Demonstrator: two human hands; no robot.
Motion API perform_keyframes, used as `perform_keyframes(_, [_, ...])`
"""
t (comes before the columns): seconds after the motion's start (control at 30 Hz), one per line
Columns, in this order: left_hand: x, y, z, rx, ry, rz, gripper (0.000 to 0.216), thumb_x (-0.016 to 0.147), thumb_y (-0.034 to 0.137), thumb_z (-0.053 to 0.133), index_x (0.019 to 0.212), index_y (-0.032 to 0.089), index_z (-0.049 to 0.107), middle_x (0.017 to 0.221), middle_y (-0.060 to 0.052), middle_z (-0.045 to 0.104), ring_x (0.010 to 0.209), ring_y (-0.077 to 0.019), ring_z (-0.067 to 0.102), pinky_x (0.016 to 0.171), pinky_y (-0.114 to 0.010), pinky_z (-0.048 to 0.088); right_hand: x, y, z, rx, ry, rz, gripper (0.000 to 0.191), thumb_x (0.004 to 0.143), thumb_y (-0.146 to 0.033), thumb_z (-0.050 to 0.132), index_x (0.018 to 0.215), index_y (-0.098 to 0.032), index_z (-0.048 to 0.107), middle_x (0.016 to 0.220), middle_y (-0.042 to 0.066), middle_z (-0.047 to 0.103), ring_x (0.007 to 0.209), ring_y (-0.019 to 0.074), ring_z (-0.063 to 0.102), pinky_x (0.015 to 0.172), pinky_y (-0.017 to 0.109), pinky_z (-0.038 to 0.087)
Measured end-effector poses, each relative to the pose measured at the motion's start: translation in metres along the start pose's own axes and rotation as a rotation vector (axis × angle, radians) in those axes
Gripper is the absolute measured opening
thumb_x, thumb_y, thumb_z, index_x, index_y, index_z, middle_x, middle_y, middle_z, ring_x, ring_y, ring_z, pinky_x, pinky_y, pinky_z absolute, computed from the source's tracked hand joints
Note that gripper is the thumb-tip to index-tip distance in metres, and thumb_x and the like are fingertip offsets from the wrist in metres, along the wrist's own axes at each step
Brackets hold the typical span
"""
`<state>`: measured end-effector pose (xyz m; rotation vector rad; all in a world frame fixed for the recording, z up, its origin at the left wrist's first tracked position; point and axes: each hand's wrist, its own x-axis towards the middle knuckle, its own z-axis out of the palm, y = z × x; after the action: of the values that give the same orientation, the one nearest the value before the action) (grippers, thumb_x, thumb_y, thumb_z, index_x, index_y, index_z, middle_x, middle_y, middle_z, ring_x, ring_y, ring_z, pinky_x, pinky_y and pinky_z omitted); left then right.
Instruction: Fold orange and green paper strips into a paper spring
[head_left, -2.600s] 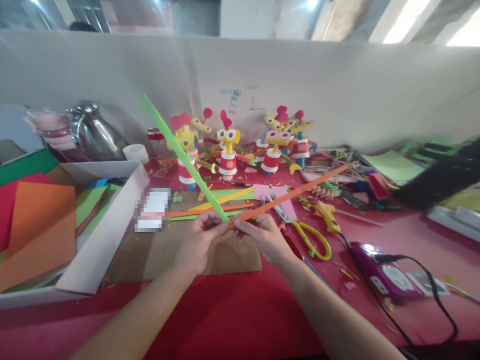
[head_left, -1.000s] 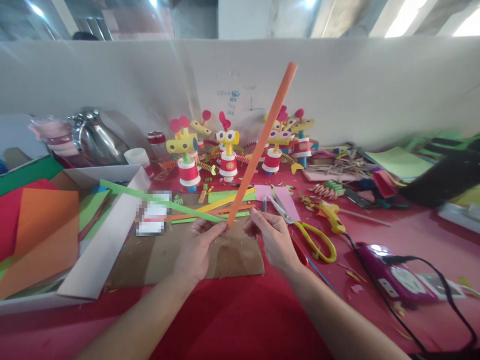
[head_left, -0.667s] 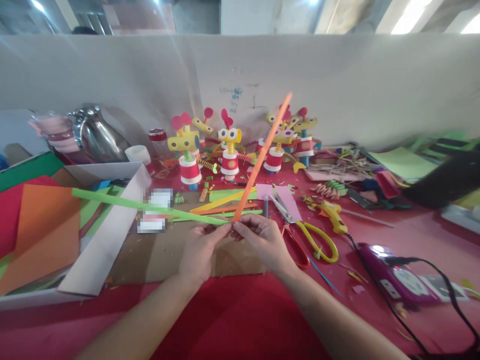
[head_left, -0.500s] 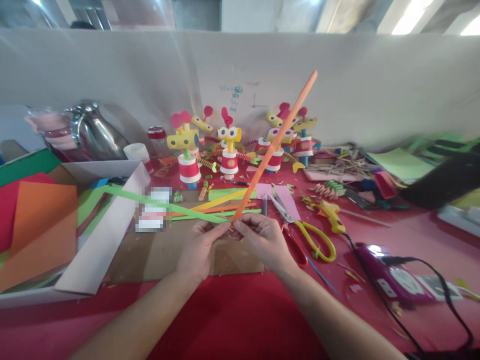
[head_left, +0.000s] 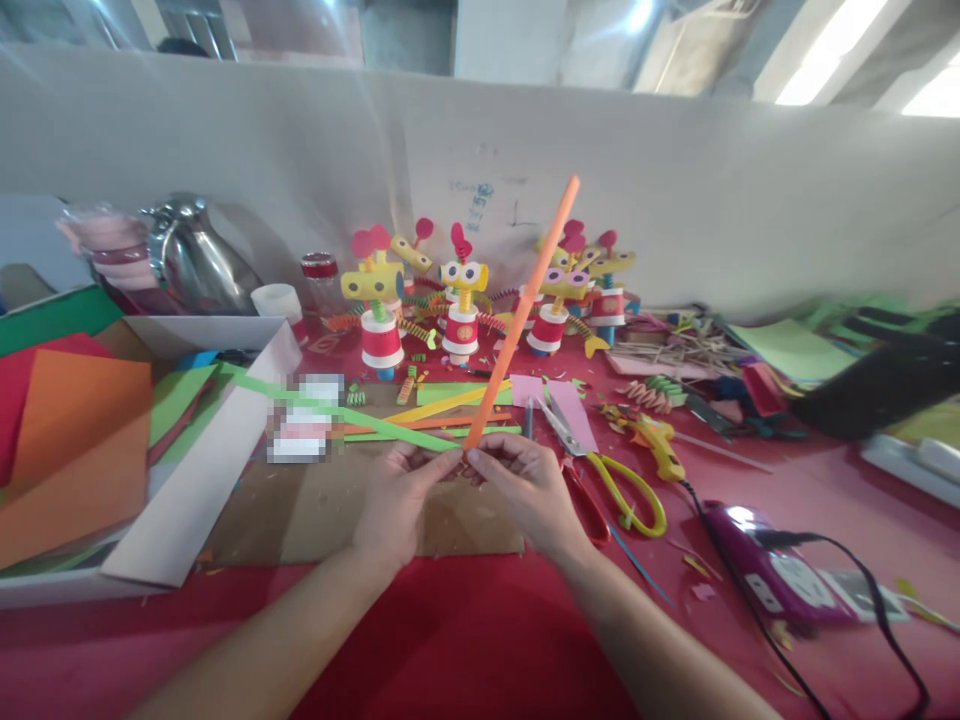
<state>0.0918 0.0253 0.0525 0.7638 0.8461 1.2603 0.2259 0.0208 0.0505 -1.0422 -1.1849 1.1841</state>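
My left hand point(head_left: 401, 495) pinches the near end of a green paper strip point(head_left: 337, 410), which stretches out to the left toward the box. Close beside it, my right hand point(head_left: 525, 490) pinches the lower end of an orange paper strip point(head_left: 517, 325) that stands up and leans right. Both ends meet between my fingertips, where the fingers partly hide the join. Below the hands lies a brown cardboard sheet point(head_left: 315, 510). Behind them are loose yellow paper strips point(head_left: 442, 402) and more orange and green ones.
Yellow-handled scissors point(head_left: 626, 495), a yellow glue gun point(head_left: 660, 445) and a purple power socket point(head_left: 780, 570) lie to the right. A white box point(head_left: 187, 480) of coloured paper stands left. Several paper-cup figures point(head_left: 461, 325) line the back, near a steel jug point(head_left: 199, 255).
The orange strip's upper end has swung left and stands more upright. My hands stay together at nearly the same place. The view has shifted slightly.
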Motion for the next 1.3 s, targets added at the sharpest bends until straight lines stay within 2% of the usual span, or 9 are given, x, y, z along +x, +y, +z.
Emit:
perform_keyframes(0.13, [-0.001,0.002,-0.001,0.060,-0.040,0.034,0.018,0.068,0.023,0.078,0.085,0.017,0.073,0.084,-0.005,0.075,0.077,-0.0161,0.068,0.073,-0.028,0.054,0.002,0.001,-0.001,0.027,0.023,0.017,0.014,0.072,-0.030,0.073,0.075,-0.017,0.070,0.067,0.001,0.067,0.060,0.0119,0.059,0.058,0.025,0.047])
perform_keyframes(0.27, [0.004,-0.002,-0.006,0.037,-0.065,0.021,0.019,0.064,0.019,0.079,0.083,0.017,0.075,0.080,-0.003,0.075,0.073,-0.0140,0.067,0.073,-0.026,0.053,0.005,0.003,-0.004,0.042,0.031,0.027,0.013,0.071,-0.029,0.074,0.073,-0.017,0.069,0.063,0.000,0.066,0.059,0.0117,0.060,0.059,0.025,0.047])
perform_keyframes(0.5, [0.015,-0.006,-0.013,-0.121,-0.035,-0.161,0.020,0.057,0.016,0.082,0.074,0.014,0.073,0.072,-0.003,0.073,0.067,-0.0123,0.066,0.067,-0.023,0.053,0.007,0.002,-0.007,0.036,0.013,0.063,0.013,0.070,-0.028,0.075,0.071,-0.017,0.069,0.061,0.000,0.067,0.057,0.0114,0.059,0.058,0.024,0.046])
perform_keyframes(0.6, [0.016,-0.006,-0.014,-0.135,-0.035,-0.192,0.022,0.053,0.013,0.084,0.070,0.015,0.071,0.069,0.000,0.072,0.065,-0.0104,0.065,0.065,-0.020,0.052,0.007,0.004,-0.006,0.023,0.004,0.071,0.013,0.069,-0.029,0.074,0.070,-0.017,0.069,0.059,0.000,0.066,0.056,0.0112,0.058,0.056,0.024,0.044])
perform_keyframes(0.73, [0.019,-0.010,-0.016,-0.156,-0.027,-0.175,0.026,0.049,0.012,0.086,0.069,0.015,0.071,0.070,0.000,0.072,0.065,-0.0105,0.066,0.064,-0.019,0.052,0.007,0.008,-0.004,0.009,0.011,0.073,0.014,0.068,-0.029,0.074,0.070,-0.016,0.068,0.059,0.000,0.065,0.054,0.0113,0.058,0.055,0.024,0.045])
perform_keyframes(0.87, [0.020,-0.015,-0.018,-0.151,-0.041,-0.177,0.026,0.053,0.016,0.086,0.072,0.014,0.070,0.069,0.000,0.070,0.063,-0.0097,0.064,0.063,-0.019,0.052,0.007,0.010,-0.001,-0.021,0.016,0.046,0.013,0.069,-0.029,0.072,0.068,-0.017,0.067,0.057,-0.001,0.063,0.052,0.0112,0.057,0.054,0.024,0.045])
perform_keyframes(1.1, [0.014,-0.013,-0.012,-0.136,0.047,-0.140,0.025,0.053,0.015,0.086,0.070,0.013,0.068,0.066,0.003,0.065,0.059,-0.0059,0.059,0.061,-0.018,0.047,0.006,0.010,0.004,-0.094,0.058,-0.009,0.017,0.067,-0.034,0.073,0.064,-0.019,0.068,0.062,0.002,0.066,0.058,0.0149,0.059,0.055,0.026,0.046])
perform_keyframes(1.2, [0.013,-0.012,-0.011,-0.132,0.054,-0.113,0.026,0.052,0.016,0.086,0.070,0.014,0.067,0.065,0.002,0.065,0.060,-0.0072,0.059,0.063,-0.020,0.047,0.005,0.011,0.005,-0.071,0.008,-0.021,0.019,0.068,-0.037,0.074,0.070,-0.019,0.070,0.069,0.004,0.070,0.064,0.0174,0.063,0.060,0.029,0.050])
perform_keyframes(1.3, [0.013,-0.012,-0.011,-0.125,0.084,-0.067,0.027,0.054,0.019,0.085,0.074,0.015,0.068,0.069,0.002,0.067,0.064,-0.0082,0.060,0.065,-0.021,0.047,0.003,0.010,0.006,-0.044,-0.057,-0.045,0.019,0.068,-0.033,0.075,0.081,-0.020,0.072,0.079,0.004,0.074,0.074,0.0198,0.067,0.071,0.032,0.054])
